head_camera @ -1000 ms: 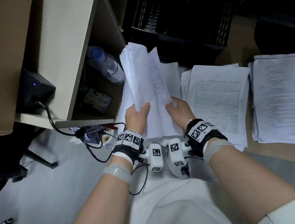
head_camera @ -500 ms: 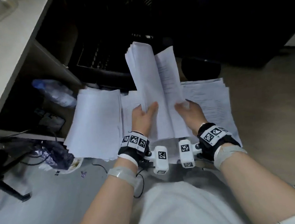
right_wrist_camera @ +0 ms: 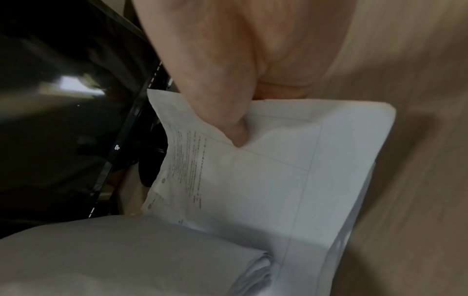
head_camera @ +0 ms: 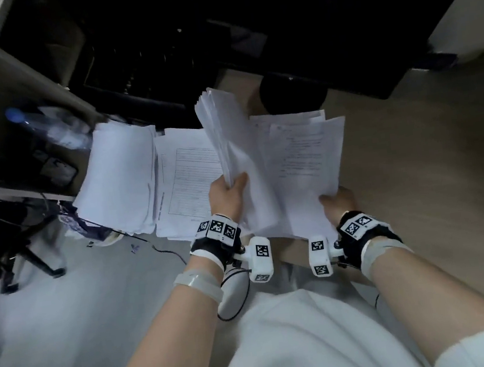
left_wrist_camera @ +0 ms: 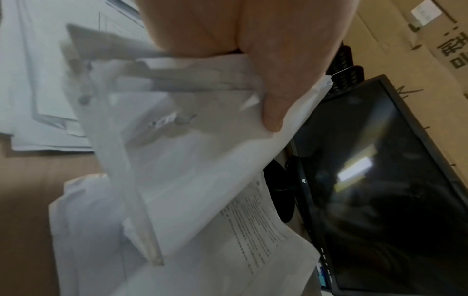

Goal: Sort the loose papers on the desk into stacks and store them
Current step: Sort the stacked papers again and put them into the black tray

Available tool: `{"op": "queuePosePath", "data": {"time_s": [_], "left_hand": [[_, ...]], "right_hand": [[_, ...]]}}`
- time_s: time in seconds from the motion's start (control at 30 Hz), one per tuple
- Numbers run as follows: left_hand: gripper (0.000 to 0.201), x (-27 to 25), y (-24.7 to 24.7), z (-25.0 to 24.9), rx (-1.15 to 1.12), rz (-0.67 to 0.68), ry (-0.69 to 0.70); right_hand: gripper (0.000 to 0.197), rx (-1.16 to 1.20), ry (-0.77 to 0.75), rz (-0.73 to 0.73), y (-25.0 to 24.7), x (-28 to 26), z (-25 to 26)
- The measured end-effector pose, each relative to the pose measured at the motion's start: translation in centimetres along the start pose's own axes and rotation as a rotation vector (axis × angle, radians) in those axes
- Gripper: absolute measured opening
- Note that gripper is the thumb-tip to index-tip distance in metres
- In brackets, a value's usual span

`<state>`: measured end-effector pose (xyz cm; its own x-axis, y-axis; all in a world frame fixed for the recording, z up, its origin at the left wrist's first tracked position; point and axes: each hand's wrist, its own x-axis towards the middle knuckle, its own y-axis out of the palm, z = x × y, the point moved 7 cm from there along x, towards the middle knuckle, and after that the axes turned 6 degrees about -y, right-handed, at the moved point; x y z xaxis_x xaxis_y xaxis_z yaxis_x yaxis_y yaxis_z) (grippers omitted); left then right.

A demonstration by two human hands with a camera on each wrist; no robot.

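At centre frame we grip the bundle (head_camera: 230, 142) upright in our left hand (head_camera: 226, 197) while our right hand (head_camera: 338, 204) pinches one sheet (head_camera: 308, 169), long axis running up-frame, directly over the right-hand stack (head_camera: 287, 117) on the desk (head_camera: 430, 177).

Both bare forearms reach forward, wrists strapped with cameras; left hand (head_camera: 226, 195) raised, thumb and fingers pinching a thick sheaf (head_camera: 231, 142) upright, right hand (head_camera: 338, 204) lower and apart, gripping a printed sheet's (head_camera: 307, 160) near corner.
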<state>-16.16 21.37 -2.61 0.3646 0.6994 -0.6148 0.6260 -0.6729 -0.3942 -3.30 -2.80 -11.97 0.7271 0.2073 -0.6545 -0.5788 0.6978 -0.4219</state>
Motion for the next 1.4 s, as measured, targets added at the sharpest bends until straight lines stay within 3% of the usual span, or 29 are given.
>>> {"op": "queuePosePath", "data": {"time_s": [0.23, 0.37, 0.43, 0.5, 0.57, 0.63, 0.73, 0.87, 0.93, 1.07, 1.13, 1.27, 1.4], "left_hand": [[0.017, 1.8, 0.4, -1.1, 0.027, 0.018, 0.023], [0.024, 3.3, 2.3, -1.6, 0.098, 0.076, 0.005], [0.039, 4.2, 4.3, -1.9, 0.139, 0.144, 0.015], [0.043, 4.7, 6.9, -2.0, 0.204, 0.229, 0.028], [0.046, 5.1, 9.6, -1.5, 0.203, 0.319, 0.008], [0.048, 5.1, 11.6, -1.2, 0.149, 0.388, -0.032], [0.052, 5.6, 13.2, -0.5, 0.048, 0.452, -0.113], [0.053, 6.3, 13.6, 0.7, 0.004, 0.5, -0.174], [0.046, 6.9, 13.7, 1.0, 0.021, 0.506, -0.147], [0.032, 7.1, 13.8, 1.1, 0.038, 0.521, -0.14], [0.035, 7.0, 13.8, 1.2, 0.038, 0.523, -0.153], [0.04, 6.8, 13.6, 1.6, 0.06, 0.507, -0.14], [0.034, 6.6, 13.4, 1.7, 0.076, 0.517, -0.083]], "right_hand": [[0.034, 0.022, -0.002, -0.03, 0.6, 2.9, 2.1], [0.072, -0.05, 0.054, -0.074, -0.2, 3.3, 2.9], [0.083, -0.123, -0.064, -0.076, -0.9, 3.0, 4.7], [0.072, 0.009, -0.201, 0.035, -0.5, 2.6, 6.9], [0.06, 0.176, -0.201, 0.245, 1.0, 1.9, 7.8], [0.072, 0.205, -0.205, 0.343, 1.8, 1.6, 7.7], [0.087, 0.18, -0.176, 0.329, 1.6, 2.2, 6.7], [0.087, 0.233, -0.164, 0.292, 1.8, 2.4, 6.2], [0.075, 0.223, -0.162, 0.246, 1.7, 2.7, 6.1], [0.027, 0.159, -0.175, 0.176, 0.6, 2.6, 6.4], [0.021, 0.187, -0.173, 0.198, 0.5, 2.5, 6.2], [0.036, 0.432, -0.093, 0.222, 1.4, 2.5, 5.0], [0.054, 0.408, -0.125, 0.213, 1.8, 2.4, 5.0]]}}
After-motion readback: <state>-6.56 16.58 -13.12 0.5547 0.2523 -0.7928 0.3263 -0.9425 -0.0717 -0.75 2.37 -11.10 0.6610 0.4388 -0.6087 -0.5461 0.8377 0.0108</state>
